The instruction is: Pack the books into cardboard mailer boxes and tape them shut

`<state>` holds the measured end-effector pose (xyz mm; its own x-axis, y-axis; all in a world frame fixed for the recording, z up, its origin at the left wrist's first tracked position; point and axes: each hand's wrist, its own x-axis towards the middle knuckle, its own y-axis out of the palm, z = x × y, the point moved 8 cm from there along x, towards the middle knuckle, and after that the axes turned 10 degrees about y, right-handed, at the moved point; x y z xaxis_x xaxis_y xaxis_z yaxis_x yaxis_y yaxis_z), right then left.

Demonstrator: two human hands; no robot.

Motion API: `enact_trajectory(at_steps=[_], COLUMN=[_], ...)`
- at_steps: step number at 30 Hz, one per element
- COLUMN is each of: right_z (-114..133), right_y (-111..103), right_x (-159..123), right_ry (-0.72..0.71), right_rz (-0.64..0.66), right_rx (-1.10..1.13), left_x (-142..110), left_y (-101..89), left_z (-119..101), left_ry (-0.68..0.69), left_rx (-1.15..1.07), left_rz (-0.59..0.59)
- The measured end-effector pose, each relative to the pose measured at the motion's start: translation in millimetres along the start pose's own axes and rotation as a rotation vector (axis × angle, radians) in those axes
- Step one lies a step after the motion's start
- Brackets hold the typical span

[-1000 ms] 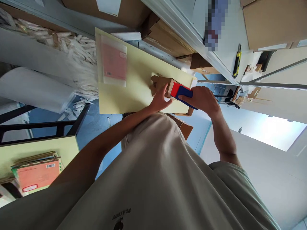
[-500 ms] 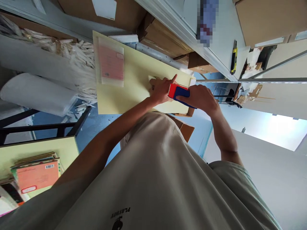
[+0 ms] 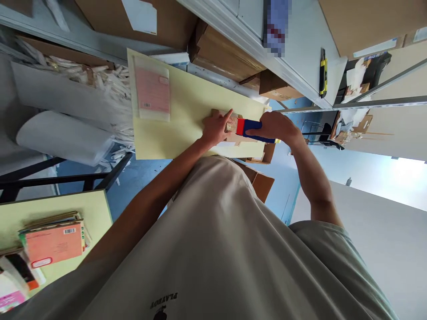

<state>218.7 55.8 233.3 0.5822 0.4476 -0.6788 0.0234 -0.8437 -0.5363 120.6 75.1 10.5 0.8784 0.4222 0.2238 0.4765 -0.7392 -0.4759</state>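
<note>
My right hand [image 3: 275, 126] is closed around the blue handle of a red-and-blue tape dispenser [image 3: 250, 127]. The dispenser's red end rests at a small brown cardboard package [image 3: 238, 138], where a shiny patch like clear tape shows. My left hand [image 3: 215, 127] grips the package's left part, one finger or thumb stretched out toward the dispenser. Both hands and the package are over a pale yellow tabletop [image 3: 183, 133]. Part of the package is hidden under my hands.
A pink book in a clear sleeve [image 3: 152, 93] lies at the tabletop's left end. Cardboard boxes [image 3: 227, 51] stand behind it, under a shelf with a yellow-black utility knife [image 3: 323, 73]. White rolls [image 3: 66, 137] stand left; stacked books [image 3: 55, 242] lie on another table, lower left.
My left hand has slid a little left, away from the dispenser's red end. The dispenser has straightened and moved slightly right, baring more of the package between the hands.
</note>
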Motion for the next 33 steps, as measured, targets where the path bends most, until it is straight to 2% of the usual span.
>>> enact_trajectory(at_steps=[4,11,15,20,24,28,33], right_z=[-11,-12,-9,-7,-7,-4,-7], right_y=[27,72,91,101,106,111,118], right_x=[27,70,91,105,112,117,114], right_ry=[-0.001,-0.038,-0.098,-0.171,-0.23,-0.297,-0.397], right_rz=[0.096,0.139,0.139,0.117,0.109,0.093,0.091], right_rx=[-0.006,0.011,0.053,0.106,0.156,0.231,0.301], left_x=[-10,-25,-29,-29,-23,-24,-27], left_y=[9.3,19.5,21.6,21.4,38.6,53.5,47.2], left_z=[10,19,19,2,-11,-6,-8], left_ry=[-0.052,-0.057,-0.127,-0.173,-0.184,-0.259,-0.321], left_rx=[-0.08,-0.148,-0.109,-0.045,0.063,0.129,0.217], left_rz=[0.006,-0.073,-0.023,0.006,0.02,0.026,0.074])
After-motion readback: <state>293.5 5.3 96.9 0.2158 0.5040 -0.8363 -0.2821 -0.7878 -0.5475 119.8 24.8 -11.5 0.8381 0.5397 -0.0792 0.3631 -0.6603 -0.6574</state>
